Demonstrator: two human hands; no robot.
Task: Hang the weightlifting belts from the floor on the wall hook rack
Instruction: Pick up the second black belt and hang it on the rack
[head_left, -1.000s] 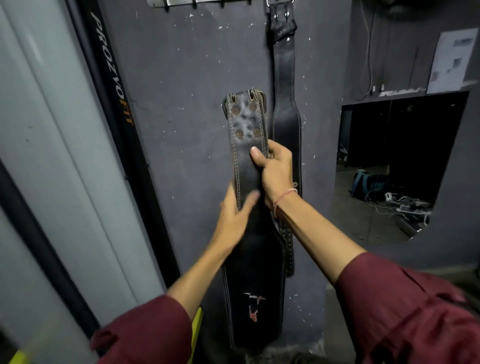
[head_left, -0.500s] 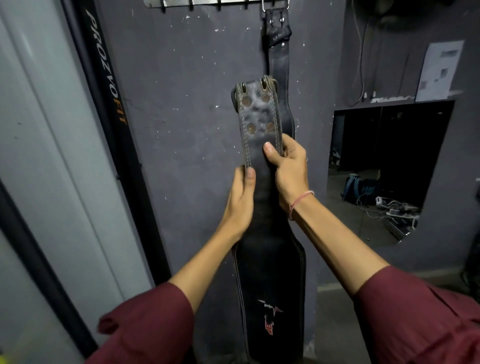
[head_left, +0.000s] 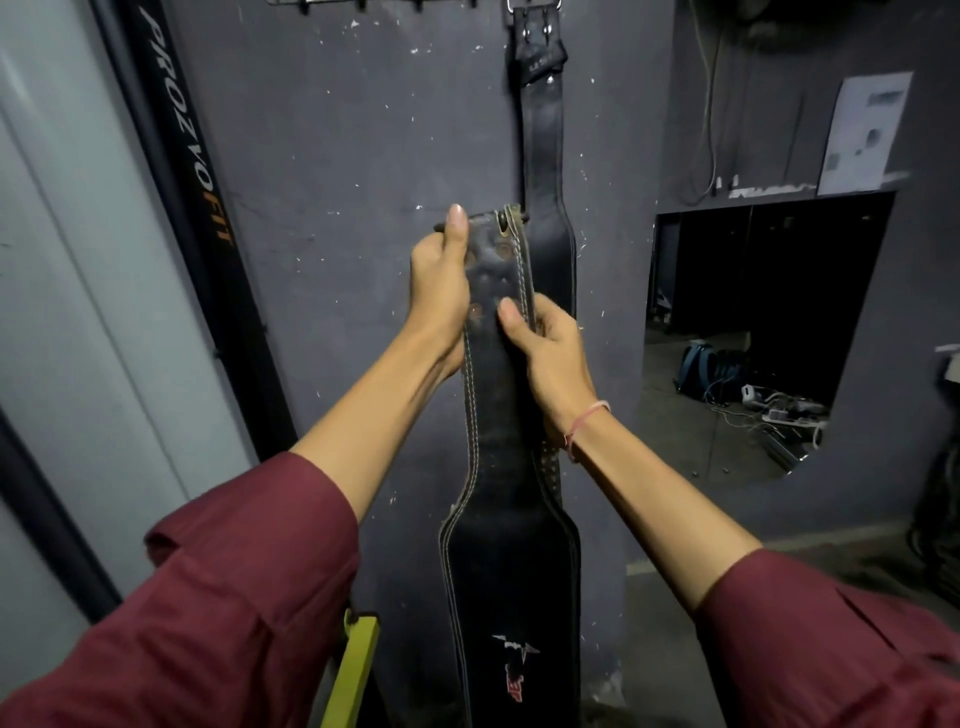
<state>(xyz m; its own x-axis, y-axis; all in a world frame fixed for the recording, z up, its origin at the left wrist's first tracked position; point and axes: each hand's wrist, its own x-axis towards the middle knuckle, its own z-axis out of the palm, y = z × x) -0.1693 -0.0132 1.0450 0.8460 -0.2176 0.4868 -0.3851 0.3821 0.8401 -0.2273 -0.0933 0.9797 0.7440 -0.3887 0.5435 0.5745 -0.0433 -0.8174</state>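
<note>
I hold a worn black leather weightlifting belt upright in front of the dark wall, its wide part with a red and white logo hanging low. My left hand grips its top buckle end, thumb up along the edge. My right hand clasps the strap just below, thumb across the front. A second black belt hangs by its buckle from the metal hook rack at the top edge, directly behind the held belt. Several hooks to the left of it are bare.
A black upright post lettered PROZVOFIT leans at the left beside a pale panel. A yellow bar sits low by my left sleeve. A wall opening at the right shows a blue bag and cables on a floor.
My left hand has slid up from the strap's middle to the buckle end. The right hand stays on the strap, now below the left.
</note>
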